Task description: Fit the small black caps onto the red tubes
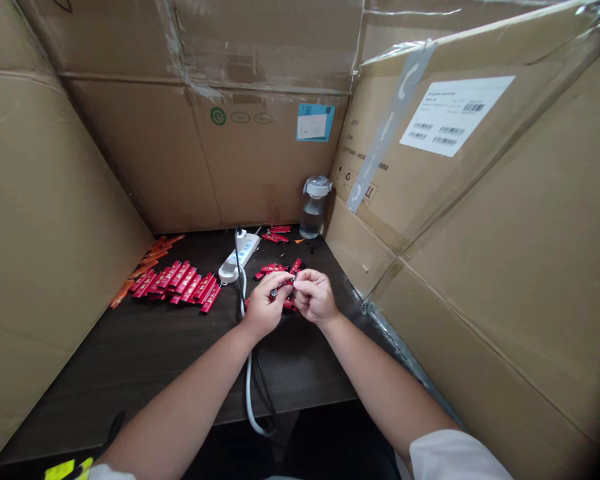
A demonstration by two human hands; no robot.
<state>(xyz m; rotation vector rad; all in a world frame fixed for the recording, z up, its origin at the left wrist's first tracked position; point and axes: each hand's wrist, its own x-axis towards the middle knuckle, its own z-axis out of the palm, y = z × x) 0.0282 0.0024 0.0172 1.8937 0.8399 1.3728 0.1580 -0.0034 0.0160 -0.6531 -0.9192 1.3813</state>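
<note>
My left hand [264, 305] and my right hand [314, 296] meet above the dark table [145, 353], fingers pinched together on a small red and black piece [283, 287] held between them. Under and behind the hands lie a few loose red pieces [276, 269]. A row of red flat pieces [180, 283] is laid out to the left of my hands. Orange sticks [141, 267] lie beyond that row, near the left cardboard wall.
A white power strip [239, 256] lies behind my hands, its white cable [247, 373] running off the table's front edge. A clear water bottle [314, 207] stands in the back right corner. Cardboard walls [480, 253] close in the left, back and right sides.
</note>
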